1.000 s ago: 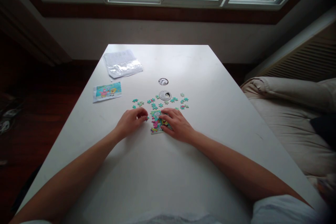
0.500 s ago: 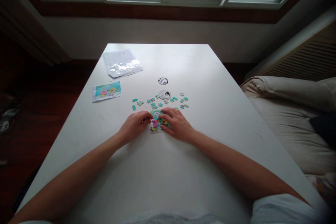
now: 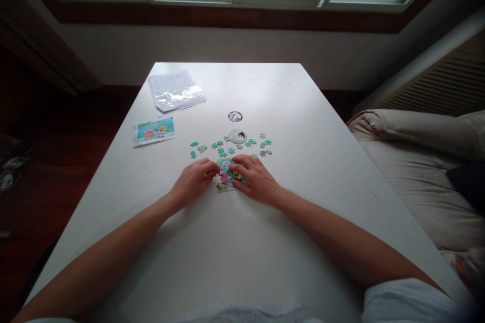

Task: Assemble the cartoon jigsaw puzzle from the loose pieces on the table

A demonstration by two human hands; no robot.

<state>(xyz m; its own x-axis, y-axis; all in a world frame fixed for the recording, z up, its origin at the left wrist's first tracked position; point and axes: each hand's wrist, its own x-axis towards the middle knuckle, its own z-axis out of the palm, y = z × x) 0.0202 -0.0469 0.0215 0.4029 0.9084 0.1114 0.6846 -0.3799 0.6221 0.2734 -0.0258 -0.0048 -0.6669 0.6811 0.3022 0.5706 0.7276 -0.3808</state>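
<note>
A small, partly assembled jigsaw puzzle [image 3: 226, 180] with colourful cartoon figures lies on the white table in front of me. My right hand [image 3: 257, 179] rests over its right side, fingers spread and touching the picture, so that part is covered. At the puzzle's left edge, my left hand [image 3: 195, 179] is closed in a pinch on a puzzle piece, mostly hidden by the fingertips. Loose green puzzle pieces [image 3: 222, 152] are scattered just beyond both hands, several with pink or pale patches.
On the left of the white table [image 3: 242, 252] lies a printed cartoon packet [image 3: 154, 131]. Behind it is a clear plastic bag with paper [image 3: 176, 92]. A round metal grommet [image 3: 237, 136] and a round hole [image 3: 235, 116] sit mid-table. A beige couch [image 3: 409, 176] stands at the right.
My left hand has moved right with the puzzle piece, from beside the puzzle to its left edge. My right hand has stayed on the puzzle.
</note>
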